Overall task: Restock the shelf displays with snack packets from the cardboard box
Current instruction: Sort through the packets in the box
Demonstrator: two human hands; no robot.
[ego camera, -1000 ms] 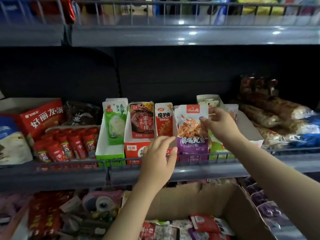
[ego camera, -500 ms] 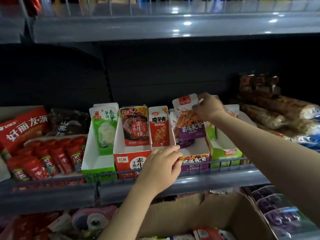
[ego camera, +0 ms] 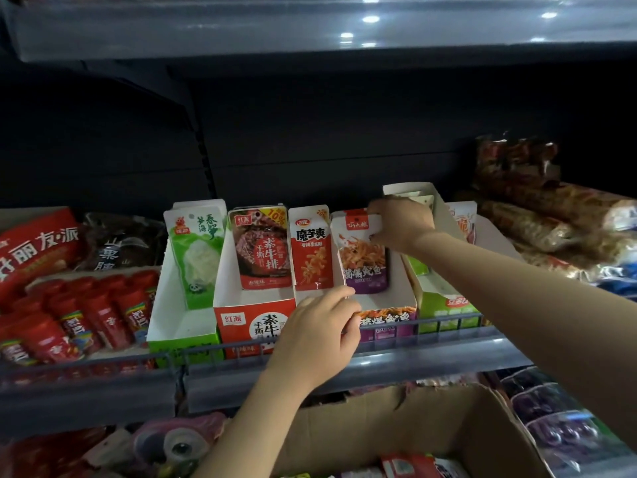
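At the top edge of the purple squid packet (ego camera: 364, 262), the right hand (ego camera: 401, 222) is pinching: its grip is closing on the packet's upper corner, fingers curling over the top, thumb underneath at the front face. The packet is standing upright with its long axis running 12 to 6 o'clock, its bottom end sitting inside the purple display tray (ego camera: 386, 313), toward the back of it. From the grip, the packet body is hanging straight toward 6 o'clock; the tray's open floor is lying in front of it, toward the camera.

The left hand (ego camera: 319, 334) is resting at 7 o'clock from the right, its fingers curling over the front lip where the purple tray is meeting the red tray (ego camera: 253, 324); judged as steadying the cartons, it is holding no packet. Whether it is truly clamping the lip or only touching it is unclear.

Outward: the orange-red konjac packet (ego camera: 312, 248) is standing just beside at 9 o'clock, the green tray (ego camera: 444, 301) just beside at 3 o'clock, partly hidden by the right forearm. The cardboard box (ego camera: 396, 422) is sitting at 6 o'clock, below the shelf rail (ego camera: 344, 367), with more packets showing inside.

Judgement: the right hand is nearer and already on the packet; the coming move is turning on keeping it vertical while seating it.
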